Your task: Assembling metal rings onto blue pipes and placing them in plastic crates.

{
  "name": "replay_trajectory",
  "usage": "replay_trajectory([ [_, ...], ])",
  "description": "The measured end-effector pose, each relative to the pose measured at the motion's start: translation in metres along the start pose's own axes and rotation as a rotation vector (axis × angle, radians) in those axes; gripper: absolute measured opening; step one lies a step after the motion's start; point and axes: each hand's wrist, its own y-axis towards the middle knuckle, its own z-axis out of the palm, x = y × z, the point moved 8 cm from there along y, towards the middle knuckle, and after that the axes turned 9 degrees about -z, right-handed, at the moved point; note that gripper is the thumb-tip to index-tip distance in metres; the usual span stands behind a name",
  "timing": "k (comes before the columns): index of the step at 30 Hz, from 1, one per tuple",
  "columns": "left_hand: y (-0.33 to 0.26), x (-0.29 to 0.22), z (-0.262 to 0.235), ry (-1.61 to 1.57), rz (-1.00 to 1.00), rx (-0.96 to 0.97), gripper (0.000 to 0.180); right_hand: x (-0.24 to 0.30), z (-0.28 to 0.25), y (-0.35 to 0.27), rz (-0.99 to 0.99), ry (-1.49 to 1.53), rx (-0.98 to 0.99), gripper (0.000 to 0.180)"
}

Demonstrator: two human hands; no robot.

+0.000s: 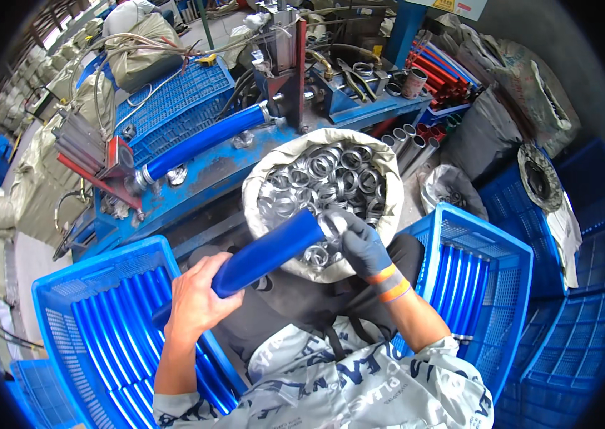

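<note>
My bare left hand (199, 297) is wrapped round a shiny blue tube (266, 250), which slants up to the right across my lap. At the tube's upper right end sits a silvery metal ring (331, 224). My right hand (363, 247), in a dark glove with an orange and grey band at the wrist, has its fingers closed on that ring; how far the ring sits on the tube cannot be made out. Just beyond both hands stands a whitish sack (393, 171) with its rim rolled down, full of loose metal rings (351, 159).
Blue crates holding blue tubes flank me, one at left (102, 262) and one at right (484, 230). Ahead, a blue machine bench (195, 187) carries another blue tube (209, 138) between its end fixtures. Pliers (356, 80) lie farther back, near red tubes (445, 82).
</note>
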Motion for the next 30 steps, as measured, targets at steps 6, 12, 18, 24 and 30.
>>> replay_trajectory([
  [6,-0.002,-0.002,-0.005,0.075,0.039,0.024,0.056,0.03,0.033,-0.001,-0.116,-0.184,0.184,0.103],
  [12,-0.003,-0.006,0.004,0.119,0.071,0.052,0.056,0.028,0.037,-0.009,-0.171,-0.113,0.19,0.092],
  [18,0.001,0.001,0.018,0.126,0.056,0.064,0.057,0.025,0.027,-0.012,-0.033,-0.362,0.168,0.068],
  [24,0.001,0.015,0.031,0.154,0.023,0.019,0.057,-0.002,0.012,0.008,0.112,-0.447,0.146,0.065],
  [30,-0.009,0.048,0.016,-0.585,-0.248,-0.072,0.07,0.03,-0.092,0.117,-0.283,-1.428,0.1,0.053],
])
